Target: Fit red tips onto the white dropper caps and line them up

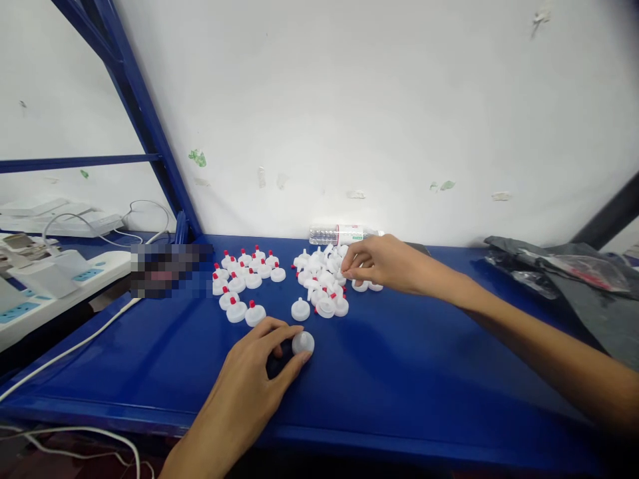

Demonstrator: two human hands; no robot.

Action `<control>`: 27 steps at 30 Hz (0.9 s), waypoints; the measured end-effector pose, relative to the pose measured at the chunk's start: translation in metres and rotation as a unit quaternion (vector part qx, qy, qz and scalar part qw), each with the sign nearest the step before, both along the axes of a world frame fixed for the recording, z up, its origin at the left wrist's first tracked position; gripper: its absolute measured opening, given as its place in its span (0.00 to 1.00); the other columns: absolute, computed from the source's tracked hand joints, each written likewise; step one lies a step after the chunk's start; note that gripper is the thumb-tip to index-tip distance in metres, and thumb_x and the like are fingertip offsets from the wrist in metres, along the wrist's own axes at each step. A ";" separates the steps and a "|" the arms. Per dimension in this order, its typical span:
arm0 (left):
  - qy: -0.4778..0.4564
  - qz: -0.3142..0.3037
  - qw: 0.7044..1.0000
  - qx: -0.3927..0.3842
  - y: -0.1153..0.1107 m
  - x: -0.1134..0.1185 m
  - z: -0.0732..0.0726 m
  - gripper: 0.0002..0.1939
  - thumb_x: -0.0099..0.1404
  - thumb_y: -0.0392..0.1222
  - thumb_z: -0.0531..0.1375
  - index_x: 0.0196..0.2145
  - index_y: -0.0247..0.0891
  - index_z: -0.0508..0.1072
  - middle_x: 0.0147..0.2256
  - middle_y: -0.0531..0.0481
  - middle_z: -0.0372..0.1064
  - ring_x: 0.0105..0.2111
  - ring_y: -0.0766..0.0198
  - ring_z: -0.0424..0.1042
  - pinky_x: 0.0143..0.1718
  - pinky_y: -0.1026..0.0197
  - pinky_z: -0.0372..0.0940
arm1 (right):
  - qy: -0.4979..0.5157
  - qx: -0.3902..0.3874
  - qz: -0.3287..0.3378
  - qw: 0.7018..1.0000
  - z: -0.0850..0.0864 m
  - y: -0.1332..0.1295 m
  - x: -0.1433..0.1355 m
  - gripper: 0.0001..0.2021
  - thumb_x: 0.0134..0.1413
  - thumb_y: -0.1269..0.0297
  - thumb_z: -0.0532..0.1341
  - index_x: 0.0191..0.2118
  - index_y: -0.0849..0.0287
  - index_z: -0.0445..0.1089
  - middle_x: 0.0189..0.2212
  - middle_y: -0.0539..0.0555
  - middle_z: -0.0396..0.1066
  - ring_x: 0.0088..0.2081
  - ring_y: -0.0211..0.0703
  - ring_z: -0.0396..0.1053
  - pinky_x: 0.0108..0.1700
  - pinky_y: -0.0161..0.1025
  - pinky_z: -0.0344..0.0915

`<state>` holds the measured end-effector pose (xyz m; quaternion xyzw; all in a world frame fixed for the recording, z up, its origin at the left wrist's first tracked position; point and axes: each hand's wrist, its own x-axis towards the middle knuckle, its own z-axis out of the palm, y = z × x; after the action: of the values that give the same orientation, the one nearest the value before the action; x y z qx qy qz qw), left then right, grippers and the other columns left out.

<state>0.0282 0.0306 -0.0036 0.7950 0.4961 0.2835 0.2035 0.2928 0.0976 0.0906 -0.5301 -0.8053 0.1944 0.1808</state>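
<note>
My left hand (244,382) grips a white nozzle cap (303,342) by its round base, thumb and index finger on either side, spout up, low over the blue table. Over the right edge of a heap of loose white caps (319,271), my right hand (382,263) has its fingers pinched together; what sits between the fingertips is too small to make out. Just beyond the left hand, a single white cap (300,310) stands upright without a red tip. On the left stand several white caps with red tips (253,278), spouts upward.
A clear plastic bottle (344,234) lies against the white wall behind the heap. Dark plastic bags (564,279) cover the table's right end. At the left are a power strip (70,283) with plugs, a white cable (82,356) and a blue metal post (144,113).
</note>
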 end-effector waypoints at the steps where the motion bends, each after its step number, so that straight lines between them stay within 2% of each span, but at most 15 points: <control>1: -0.002 0.000 1.000 0.000 0.000 0.000 0.000 0.13 0.71 0.51 0.60 0.49 0.47 0.79 0.41 0.51 0.72 0.27 0.66 0.65 0.29 0.62 0.61 | 0.043 -0.023 0.016 0.999 0.004 -0.002 -0.002 0.05 0.60 0.66 0.64 0.40 0.58 0.77 0.33 0.53 0.81 0.35 0.44 0.78 0.31 0.35 0.68; 5: -0.019 0.003 1.000 0.014 0.001 0.000 -0.001 0.15 0.70 0.50 0.61 0.52 0.48 0.77 0.36 0.54 0.71 0.26 0.66 0.64 0.30 0.62 0.61 | 0.134 -0.052 0.094 0.985 0.007 -0.016 -0.015 0.13 0.59 0.62 0.67 0.48 0.56 0.79 0.37 0.53 0.82 0.37 0.43 0.78 0.35 0.36 0.70; 9: -0.024 0.016 0.999 0.022 0.001 0.001 -0.001 0.15 0.69 0.50 0.62 0.51 0.48 0.77 0.29 0.57 0.67 0.22 0.66 0.60 0.28 0.62 0.59 | 0.185 -0.049 0.150 0.970 -0.009 -0.032 -0.037 0.06 0.59 0.63 0.68 0.41 0.55 0.82 0.36 0.51 0.82 0.36 0.40 0.77 0.36 0.35 0.69; 14: -0.028 0.029 0.999 0.000 0.001 0.001 -0.001 0.21 0.67 0.51 0.63 0.56 0.46 0.74 0.22 0.60 0.63 0.20 0.65 0.59 0.25 0.62 0.57 | 0.170 -0.030 0.148 0.974 -0.038 -0.041 -0.056 0.05 0.58 0.68 0.68 0.39 0.55 0.83 0.35 0.50 0.82 0.34 0.40 0.77 0.36 0.35 0.67; 18: -0.029 0.030 0.999 0.001 0.001 0.001 -0.002 0.23 0.67 0.51 0.63 0.58 0.47 0.73 0.22 0.60 0.65 0.20 0.65 0.61 0.25 0.63 0.57 | 0.171 -0.050 0.131 0.975 -0.049 -0.040 -0.060 0.04 0.59 0.67 0.68 0.38 0.57 0.83 0.32 0.50 0.82 0.32 0.39 0.76 0.33 0.33 0.66; 21: -0.028 0.033 0.999 0.010 0.000 0.001 -0.003 0.23 0.67 0.50 0.63 0.58 0.48 0.72 0.24 0.60 0.69 0.20 0.66 0.61 0.24 0.63 0.57 | 0.163 -0.059 0.132 0.976 -0.047 -0.038 -0.057 0.05 0.57 0.66 0.70 0.39 0.57 0.83 0.32 0.50 0.81 0.32 0.39 0.76 0.33 0.33 0.66; 24: -0.030 0.046 0.998 0.022 0.000 0.001 -0.003 0.22 0.67 0.49 0.62 0.58 0.49 0.71 0.32 0.59 0.76 0.21 0.67 0.64 0.25 0.63 0.61 | 0.161 -0.067 0.133 0.976 -0.035 -0.033 -0.049 0.14 0.54 0.64 0.72 0.47 0.55 0.81 0.35 0.51 0.82 0.35 0.41 0.78 0.35 0.34 0.69; 25: -0.028 0.052 0.998 0.027 0.001 0.000 -0.003 0.23 0.67 0.49 0.62 0.59 0.49 0.71 0.34 0.59 0.77 0.21 0.67 0.66 0.27 0.63 0.62 | 0.156 -0.051 0.122 0.979 -0.029 -0.031 -0.045 0.14 0.54 0.63 0.72 0.48 0.55 0.80 0.35 0.51 0.82 0.35 0.42 0.79 0.36 0.34 0.70; 27: -0.018 0.071 0.997 0.035 0.002 -0.002 -0.003 0.23 0.67 0.48 0.61 0.59 0.49 0.70 0.37 0.59 0.79 0.22 0.67 0.69 0.30 0.61 0.65 | 0.113 0.013 0.080 0.990 -0.017 -0.027 -0.037 0.10 0.59 0.64 0.68 0.46 0.55 0.81 0.34 0.51 0.82 0.35 0.42 0.78 0.37 0.35 0.69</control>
<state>0.0264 0.0330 -0.0069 0.7592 0.5370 0.3292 0.1638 0.2559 0.0703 0.0732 -0.4360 -0.8220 0.2567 0.2613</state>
